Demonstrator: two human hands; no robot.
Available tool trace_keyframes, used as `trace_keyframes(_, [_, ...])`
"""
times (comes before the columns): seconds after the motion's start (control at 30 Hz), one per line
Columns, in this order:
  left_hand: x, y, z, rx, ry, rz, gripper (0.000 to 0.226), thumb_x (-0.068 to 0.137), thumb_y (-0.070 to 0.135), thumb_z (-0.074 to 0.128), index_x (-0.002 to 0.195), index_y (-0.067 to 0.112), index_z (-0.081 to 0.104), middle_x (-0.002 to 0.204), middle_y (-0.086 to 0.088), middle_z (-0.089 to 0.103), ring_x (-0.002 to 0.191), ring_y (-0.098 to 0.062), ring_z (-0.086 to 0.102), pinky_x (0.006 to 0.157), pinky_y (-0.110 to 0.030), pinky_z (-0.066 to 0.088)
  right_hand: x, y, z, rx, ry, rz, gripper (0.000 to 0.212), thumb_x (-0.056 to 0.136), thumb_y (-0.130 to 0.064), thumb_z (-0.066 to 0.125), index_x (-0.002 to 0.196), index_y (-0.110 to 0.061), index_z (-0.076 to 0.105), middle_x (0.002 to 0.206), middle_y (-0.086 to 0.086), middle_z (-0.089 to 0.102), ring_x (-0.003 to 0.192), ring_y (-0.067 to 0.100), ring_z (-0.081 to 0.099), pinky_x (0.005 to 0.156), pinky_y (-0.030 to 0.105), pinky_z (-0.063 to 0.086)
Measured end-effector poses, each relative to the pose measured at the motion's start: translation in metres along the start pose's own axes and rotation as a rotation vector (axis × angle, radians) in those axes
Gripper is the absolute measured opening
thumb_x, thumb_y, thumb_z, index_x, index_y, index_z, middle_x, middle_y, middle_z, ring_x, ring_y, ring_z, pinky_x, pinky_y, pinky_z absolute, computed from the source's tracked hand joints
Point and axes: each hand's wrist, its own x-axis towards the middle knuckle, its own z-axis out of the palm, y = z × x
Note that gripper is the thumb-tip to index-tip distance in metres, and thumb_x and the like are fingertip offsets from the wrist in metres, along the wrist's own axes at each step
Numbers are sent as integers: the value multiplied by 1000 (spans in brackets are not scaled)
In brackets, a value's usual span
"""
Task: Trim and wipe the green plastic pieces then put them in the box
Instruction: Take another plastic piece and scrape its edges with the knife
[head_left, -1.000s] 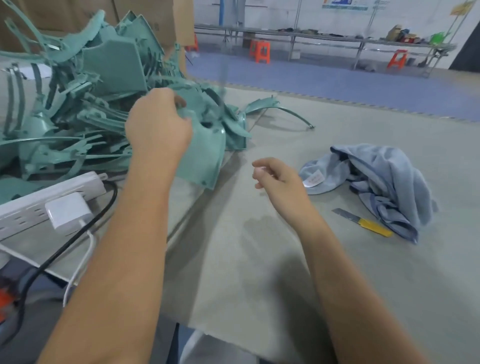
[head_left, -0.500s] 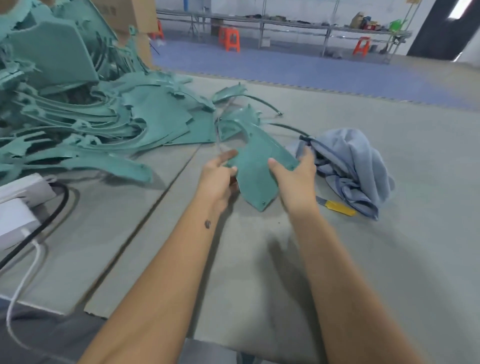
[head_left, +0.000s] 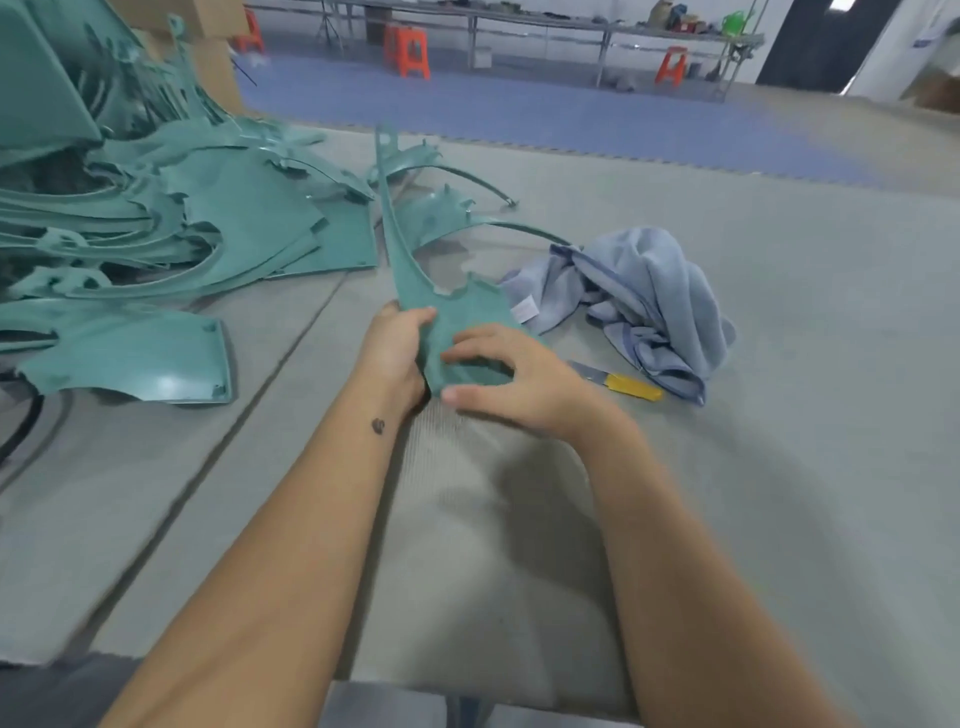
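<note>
Two hands (head_left: 447, 364) on one green piece (head_left: 415, 270): left hand (head_left: 395, 353) grips its edge, right hand (head_left: 519, 379) rests spread over it. Piece was in pile a second ago, now over counter (head_left: 779, 467); trimming looks next. One knife (head_left: 618, 382), one cloth (head_left: 639, 301) beside. Pile (head_left: 156, 223): too many to count. Box unseen.

We look through a single wide-angle head camera, angled forward and down over our forearms onto the grey felt-covered worktable (head_left: 779, 467), close to it, with the blue workshop floor (head_left: 571, 119) far beyond.
</note>
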Motion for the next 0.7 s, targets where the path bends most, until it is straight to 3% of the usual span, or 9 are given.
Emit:
trace_keyframes(0.03, [3, 0, -2, 27, 21, 38, 36, 95, -4, 39, 129, -3, 51, 101, -17, 67, 78, -27, 68, 63, -34, 59, -2, 1, -2, 40, 112, -1, 40, 83, -34, 75, 121, -22, 67, 121, -11, 57, 113, -1, 48, 100, 9, 34])
trace_keyframes(0.13, [7, 3, -6, 24, 48, 82, 37, 93, -3, 40, 125, 12, 51, 102, -12, 69, 76, -23, 71, 58, -34, 58, -6, 7, -18, -110, 458, 182, 27, 90, -17, 58, 116, -16, 65, 117, 0, 61, 107, 14, 55, 96, 34, 44])
trace_keyframes(0.23, [10, 2, -10, 50, 91, 79, 31, 95, 5, 41, 121, 16, 54, 106, -12, 70, 83, -24, 71, 63, -37, 59, -14, 20, -40, -573, 393, 502, 17, 88, -21, 55, 98, -8, 60, 107, 11, 56, 109, 35, 52, 86, 37, 42])
trace_keyframes(0.3, [12, 2, -11, 47, 88, 79, 32, 97, 5, 40, 123, 15, 54, 107, -11, 70, 87, -26, 71, 65, -38, 59, -20, 28, -47, -693, 266, 644, 34, 91, -40, 59, 98, -7, 59, 108, 13, 53, 108, 34, 47, 88, 38, 37])
trace_keyframes(0.37, [14, 3, -11, 38, 77, 70, 33, 96, 4, 40, 125, 13, 53, 107, -12, 70, 90, -28, 71, 66, -40, 59, -23, 31, -53, -645, 258, 671, 31, 90, -39, 60, 81, -10, 52, 93, 11, 53, 91, 30, 46, 78, 35, 35])
trace_keyframes(0.5, [11, 4, -12, -7, 91, -58, 36, 84, -4, 43, 116, 1, 58, 110, -21, 69, 88, -33, 71, 67, -44, 59, -23, 36, -60, -547, 287, 696, 28, 76, -4, 56, 61, -15, 35, 61, 4, 42, 60, 26, 43, 57, 26, 32])
trace_keyframes(0.6, [11, 5, -12, -91, 62, -76, 31, 85, -6, 42, 108, 0, 61, 107, -21, 70, 84, -33, 72, 63, -42, 59, -23, 47, -63, -276, 371, 615, 23, 77, 1, 57, 60, -6, 43, 59, 8, 43, 58, 22, 43, 55, 26, 34])
trace_keyframes(0.7, [12, 6, -10, -271, 43, -60, 32, 98, 2, 39, 126, 6, 55, 111, -15, 69, 88, -29, 71, 62, -42, 58, -21, 43, -59, 146, 602, 397, 13, 84, -5, 66, 72, -6, 61, 59, 0, 53, 52, 7, 50, 54, 22, 42])
